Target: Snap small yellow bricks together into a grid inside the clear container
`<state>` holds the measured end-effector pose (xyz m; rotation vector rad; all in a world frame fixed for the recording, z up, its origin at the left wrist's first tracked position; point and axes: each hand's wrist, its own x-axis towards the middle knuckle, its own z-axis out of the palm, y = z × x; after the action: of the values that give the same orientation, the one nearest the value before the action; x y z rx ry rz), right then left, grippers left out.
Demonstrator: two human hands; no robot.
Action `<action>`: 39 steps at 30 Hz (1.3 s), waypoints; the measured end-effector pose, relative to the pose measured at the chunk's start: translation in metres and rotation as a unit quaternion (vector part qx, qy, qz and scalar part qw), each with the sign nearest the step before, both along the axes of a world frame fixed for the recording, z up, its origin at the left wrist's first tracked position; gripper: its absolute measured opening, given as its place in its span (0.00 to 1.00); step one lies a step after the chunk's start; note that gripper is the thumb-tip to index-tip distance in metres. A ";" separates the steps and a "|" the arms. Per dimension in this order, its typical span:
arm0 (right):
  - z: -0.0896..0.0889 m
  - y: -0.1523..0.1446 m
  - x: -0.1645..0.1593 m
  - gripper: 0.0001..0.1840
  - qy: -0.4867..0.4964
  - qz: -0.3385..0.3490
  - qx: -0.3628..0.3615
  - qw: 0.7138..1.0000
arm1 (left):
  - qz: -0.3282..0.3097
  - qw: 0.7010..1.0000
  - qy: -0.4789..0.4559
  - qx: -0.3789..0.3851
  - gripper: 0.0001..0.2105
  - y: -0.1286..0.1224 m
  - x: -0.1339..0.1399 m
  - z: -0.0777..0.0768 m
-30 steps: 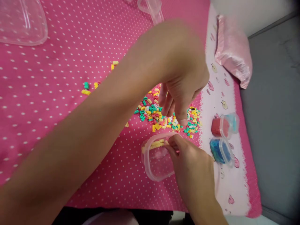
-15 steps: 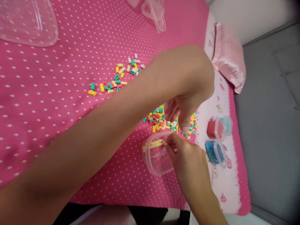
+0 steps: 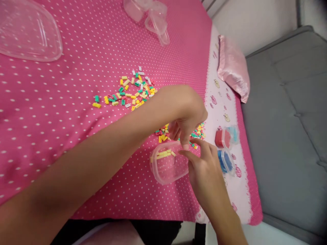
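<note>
Clear tub (image 3: 168,172) sat beside the block pile (image 3: 162,137), likely for short reaches, yellow blocks (image 3: 163,154) inside. Right hand (image 3: 204,165) spread at the tub; left hand (image 3: 187,119) bent over the pile, couldn't tell its grip.

Home bedroom, pink polka-dot bedsheet (image 3: 76,78), shiny pink pillow (image 3: 233,68), grey tufted headboard (image 3: 281,129), pale wall (image 3: 265,25)
</note>
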<state>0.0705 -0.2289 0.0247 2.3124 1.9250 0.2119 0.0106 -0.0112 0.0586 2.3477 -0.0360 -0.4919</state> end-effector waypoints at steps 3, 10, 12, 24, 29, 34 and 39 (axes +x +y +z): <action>-0.003 0.013 -0.003 0.12 0.005 -0.033 -0.019 0.999 | -0.006 0.999 0.017 -0.048 0.06 -0.002 0.005 -0.011; -0.008 0.033 -0.011 0.07 -0.009 -0.074 -0.060 0.995 | -0.014 0.995 0.080 -0.059 0.09 0.000 0.017 -0.023; -0.011 0.032 -0.009 0.08 -0.010 -0.076 -0.058 0.995 | -0.014 0.993 0.098 -0.063 0.10 -0.002 0.019 -0.023; -0.017 0.027 -0.008 0.11 0.004 -0.088 -0.047 0.995 | -0.030 0.989 0.125 -0.071 0.10 -0.006 0.026 -0.029; -0.017 0.027 -0.008 0.08 0.008 -0.092 -0.048 0.995 | -0.010 0.989 0.131 -0.067 0.11 -0.008 0.027 -0.028; -0.018 0.026 -0.008 0.06 0.008 -0.100 -0.045 0.994 | 0.004 0.990 0.134 -0.044 0.12 -0.010 0.028 -0.025; -0.015 0.027 -0.009 0.06 0.000 -0.096 -0.044 0.994 | 0.020 0.992 0.126 -0.021 0.10 -0.012 0.026 -0.022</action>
<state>0.0614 -0.2023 0.0096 2.4175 1.6632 0.1054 0.0367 -0.0234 0.0361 2.2241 0.1178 -0.7566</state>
